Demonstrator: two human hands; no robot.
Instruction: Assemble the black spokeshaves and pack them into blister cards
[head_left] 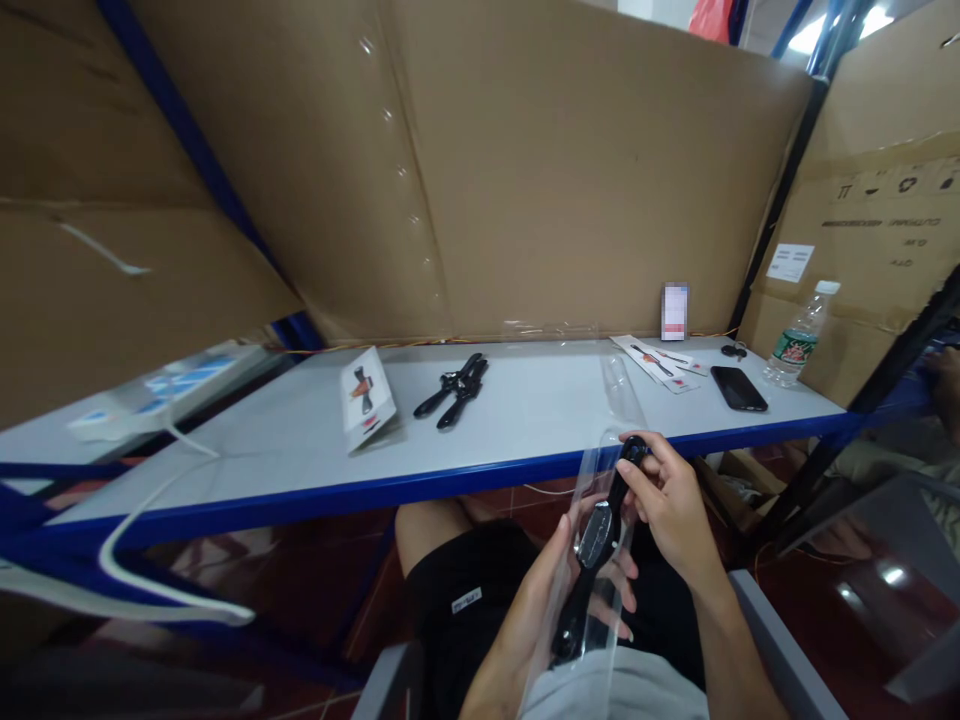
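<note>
Nearest, between the person's hands, a black two-handled tool with a flat, shiny middle slants upward along a clear plastic shell; whether it sits fully inside cannot be told. The left hand cradles the shell, thumb along one side, fingers curled round behind and partly seen through the plastic. The right hand pinches the tool's upper end between thumb and forefinger, the other fingers bent. Below are black shorts with a small white tag. Beyond the blue edge of the grey tabletop, two similar black tools lie side by side, with a printed card tilted up to their left. On the right lie more printed cards, a dark smartphone and, near it, a green-labelled water bottle. Farther back, a lit phone stands against the cardboard panel.
</note>
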